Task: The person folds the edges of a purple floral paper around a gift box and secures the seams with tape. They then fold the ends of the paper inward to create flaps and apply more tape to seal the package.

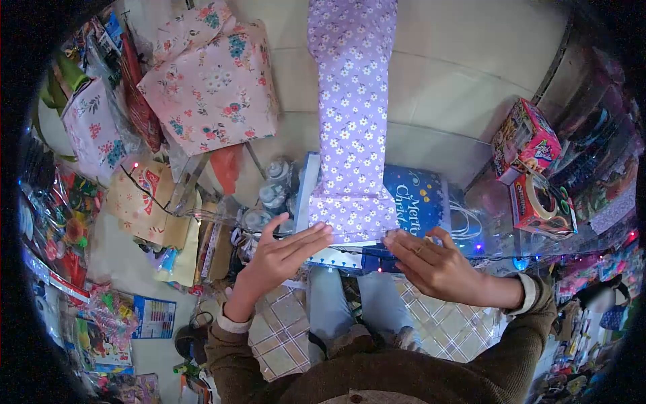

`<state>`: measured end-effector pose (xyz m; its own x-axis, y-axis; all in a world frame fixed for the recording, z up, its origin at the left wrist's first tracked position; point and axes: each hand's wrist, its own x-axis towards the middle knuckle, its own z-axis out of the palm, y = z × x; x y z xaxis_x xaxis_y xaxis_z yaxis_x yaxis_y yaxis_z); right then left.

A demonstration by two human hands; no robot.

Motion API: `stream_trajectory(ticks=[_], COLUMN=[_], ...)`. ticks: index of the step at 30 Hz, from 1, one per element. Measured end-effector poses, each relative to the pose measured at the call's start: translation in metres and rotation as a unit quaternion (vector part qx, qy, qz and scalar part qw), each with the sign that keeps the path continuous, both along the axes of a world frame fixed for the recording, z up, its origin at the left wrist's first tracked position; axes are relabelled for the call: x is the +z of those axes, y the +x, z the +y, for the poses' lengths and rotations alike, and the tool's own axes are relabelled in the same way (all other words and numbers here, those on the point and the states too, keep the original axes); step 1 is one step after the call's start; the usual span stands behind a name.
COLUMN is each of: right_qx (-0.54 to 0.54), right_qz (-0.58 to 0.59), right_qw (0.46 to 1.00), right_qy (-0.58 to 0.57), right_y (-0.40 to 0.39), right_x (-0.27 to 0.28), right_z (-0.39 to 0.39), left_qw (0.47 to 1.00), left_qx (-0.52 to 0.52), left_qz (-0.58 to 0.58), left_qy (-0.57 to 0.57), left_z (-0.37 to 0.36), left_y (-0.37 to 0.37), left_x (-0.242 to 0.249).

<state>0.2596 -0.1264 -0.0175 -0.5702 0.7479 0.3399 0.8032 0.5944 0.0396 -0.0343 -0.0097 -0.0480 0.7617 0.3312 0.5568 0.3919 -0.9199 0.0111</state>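
Note:
A long strip of purple wrapping paper (353,121) with white daisies runs away from me, a fold across its near part. Its near end rests on a blue "Merry Christmas" gift bag (420,192) with white handles. The fingers of my left hand (279,259) stretch out over the paper's near left corner, one digit spread apart. At the near right corner, the bent fingers of my right hand (434,269), with a ring on one, press together on the paper's edge. Whatever lies beneath the paper is hidden.
Pink floral packages (212,91) stand at the far left, beside plastic-wrapped bottles (272,192). On the right, a roll of tape (540,196) lies on a small box near a pink toy box (528,141). A dark light string (471,257) crosses below my hands.

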Motion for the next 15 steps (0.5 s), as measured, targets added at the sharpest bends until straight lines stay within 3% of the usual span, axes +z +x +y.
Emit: stream_trajectory(ticks=[2,5,8,11,15], right_qx=[0.015,0.015,0.010,0.130,0.075], right_qz=[0.015,-0.028,-0.157,-0.166,-0.323], right_qw=[1.000,0.990,0.969,0.975,0.942], right_qy=[-0.013,-0.138,-0.192,0.064,0.045], right_y=[-0.002,-0.004,-0.028,-0.049,-0.080], right_x=[0.009,0.042,0.077,0.069,0.082], right_z=[0.006,0.021,0.045,0.077,0.111], left_qw=[0.999,0.998,0.998,0.987,0.969], left_qx=[-0.011,-0.030,-0.020,-0.035,-0.035], left_qz=[0.007,-0.007,-0.002,-0.088,-0.173], left_qy=[-0.035,-0.058,-0.064,-0.133,-0.171], left_z=[0.002,0.001,-0.007,-0.015,-0.021], left_y=[-0.002,-0.001,-0.002,-0.001,0.005], left_x=[0.003,0.004,0.005,-0.002,-0.008])
